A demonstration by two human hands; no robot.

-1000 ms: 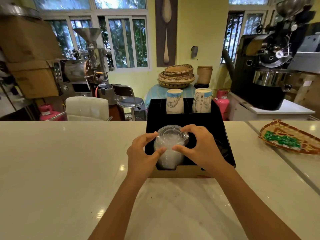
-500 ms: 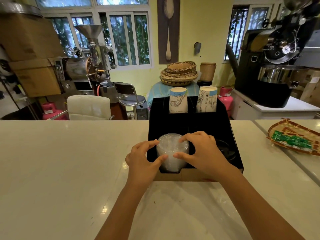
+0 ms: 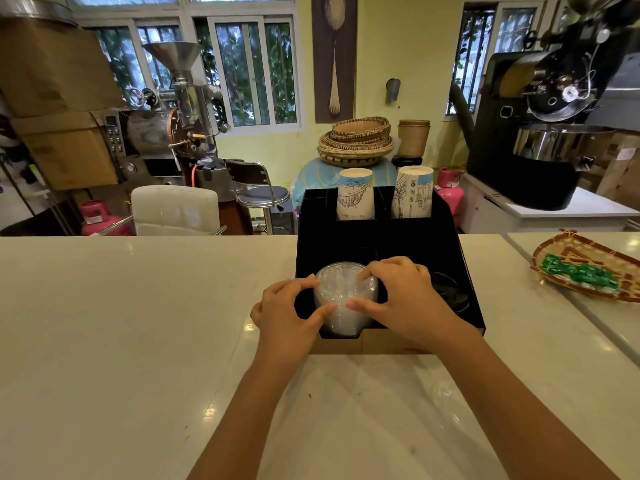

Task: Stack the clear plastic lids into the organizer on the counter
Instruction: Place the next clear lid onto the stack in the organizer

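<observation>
A stack of clear plastic lids point(image 3: 341, 299) stands upright in the front left slot of the black organizer point(image 3: 377, 242) on the white counter. My left hand point(image 3: 285, 315) grips the stack from the left, thumb and fingers curled around it. From the right, my right hand point(image 3: 403, 299) holds the same stack, with fingertips on its top rim. The lower part of the stack sits inside the slot and shows through the notch in the front wall.
Two stacks of paper cups point(image 3: 356, 194) point(image 3: 412, 192) fill the organizer's back slots, and dark lids point(image 3: 450, 294) lie in its front right slot. A woven tray with green packets point(image 3: 585, 268) rests on the counter at the right. Coffee roasters, chairs and baskets stand beyond the counter.
The lid stack has sunk lower into the front left slot, with both hands following it down. The camera moved slightly closer.
</observation>
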